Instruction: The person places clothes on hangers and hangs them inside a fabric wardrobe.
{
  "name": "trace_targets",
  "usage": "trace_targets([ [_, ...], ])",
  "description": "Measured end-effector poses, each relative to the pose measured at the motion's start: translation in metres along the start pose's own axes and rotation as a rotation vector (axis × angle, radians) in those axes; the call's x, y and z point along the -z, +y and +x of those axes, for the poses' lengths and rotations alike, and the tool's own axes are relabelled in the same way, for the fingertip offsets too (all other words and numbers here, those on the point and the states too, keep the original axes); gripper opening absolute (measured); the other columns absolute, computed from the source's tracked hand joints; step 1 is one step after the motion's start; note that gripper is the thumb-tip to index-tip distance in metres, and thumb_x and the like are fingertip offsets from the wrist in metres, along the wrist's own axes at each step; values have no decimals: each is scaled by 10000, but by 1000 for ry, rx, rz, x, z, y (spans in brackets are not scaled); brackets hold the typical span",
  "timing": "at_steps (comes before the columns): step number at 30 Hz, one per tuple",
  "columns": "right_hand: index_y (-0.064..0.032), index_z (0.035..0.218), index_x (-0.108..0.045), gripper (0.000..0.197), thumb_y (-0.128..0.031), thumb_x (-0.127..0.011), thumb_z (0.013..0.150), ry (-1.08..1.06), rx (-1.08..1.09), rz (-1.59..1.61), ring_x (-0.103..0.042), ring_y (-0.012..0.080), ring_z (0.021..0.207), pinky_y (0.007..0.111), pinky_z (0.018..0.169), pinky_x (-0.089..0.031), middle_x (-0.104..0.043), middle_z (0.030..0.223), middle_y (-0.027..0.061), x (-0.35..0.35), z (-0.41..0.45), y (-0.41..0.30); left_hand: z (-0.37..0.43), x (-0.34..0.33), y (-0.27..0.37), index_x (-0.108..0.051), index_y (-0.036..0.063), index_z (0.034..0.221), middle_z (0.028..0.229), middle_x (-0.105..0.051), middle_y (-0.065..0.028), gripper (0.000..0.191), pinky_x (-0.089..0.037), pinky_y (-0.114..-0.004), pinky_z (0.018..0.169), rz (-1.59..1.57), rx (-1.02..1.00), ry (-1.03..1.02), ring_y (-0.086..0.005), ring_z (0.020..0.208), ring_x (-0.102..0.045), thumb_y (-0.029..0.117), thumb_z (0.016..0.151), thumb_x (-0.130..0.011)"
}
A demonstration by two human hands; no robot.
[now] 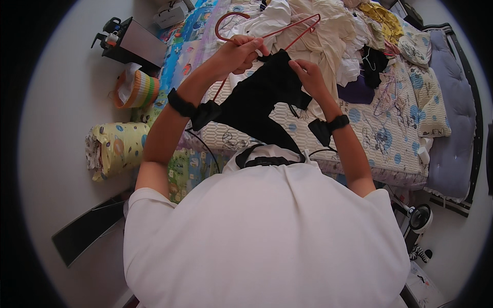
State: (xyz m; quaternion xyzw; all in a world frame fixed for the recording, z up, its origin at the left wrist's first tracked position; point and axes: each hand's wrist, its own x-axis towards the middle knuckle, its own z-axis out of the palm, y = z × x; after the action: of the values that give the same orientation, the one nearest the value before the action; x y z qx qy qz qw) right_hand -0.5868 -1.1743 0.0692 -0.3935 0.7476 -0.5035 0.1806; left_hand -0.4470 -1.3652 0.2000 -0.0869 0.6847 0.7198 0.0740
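My left hand (pixel 240 54) grips a red clothes hanger (pixel 289 28) near the base of its hook, above the bed. A black garment (pixel 265 92) hangs down in front of me, with part of the hanger beside its upper edge. My right hand (pixel 308 75) pinches that upper edge between thumb and fingers. The garment's lower part spreads over the quilted bed cover and reaches close to my body. Black cords dangle from its right side. Whether the hanger runs inside the cloth cannot be told.
Crumpled white and cream clothes (pixel 319 46) lie on the bed (pixel 358 134), with a yellow garment (pixel 381 21), a purple cloth (pixel 356 90) and loose hangers (pixel 387 92) further right. A striped basket (pixel 144 86) and a yellow patterned bundle (pixel 121 146) stand at left. A small fan (pixel 420 218) is at lower right.
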Motion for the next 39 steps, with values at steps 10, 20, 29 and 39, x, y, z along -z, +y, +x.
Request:
trace_targets([
  [10,19,850,-627,328,-298,-691,799,-10,98,44,-638,200,746,303,684,-483,-666,802,108,-23,1,-18,-16,6,-10,-570,18,929,498,-227,81,318,-142,-217,349,20,101,1,-25,391,-185,267,994,-383],
  [20,-35,850,-591,197,-221,-653,827,-4,-28,346,-588,141,673,275,625,-459,-635,756,43,-32,2,3,-21,-10,-31,-589,27,884,487,-266,77,324,-162,-226,349,76,67,51,-29,378,-217,266,987,-395],
  [29,-57,1019,-562,267,-296,-568,900,161,-264,244,-622,214,795,334,678,-479,-643,913,65,-20,-4,6,-27,-6,-47,-633,40,879,471,-252,91,329,-186,-216,370,280,19,12,-18,390,-239,268,979,-418],
  [39,-7,746,-565,343,-297,-507,920,222,-28,-614,-637,317,726,391,668,-473,-636,701,141,-1,-5,18,-18,-3,-64,-649,40,900,474,-269,85,331,-172,-219,370,384,-20,-38,-26,392,-228,275,979,-428],
])
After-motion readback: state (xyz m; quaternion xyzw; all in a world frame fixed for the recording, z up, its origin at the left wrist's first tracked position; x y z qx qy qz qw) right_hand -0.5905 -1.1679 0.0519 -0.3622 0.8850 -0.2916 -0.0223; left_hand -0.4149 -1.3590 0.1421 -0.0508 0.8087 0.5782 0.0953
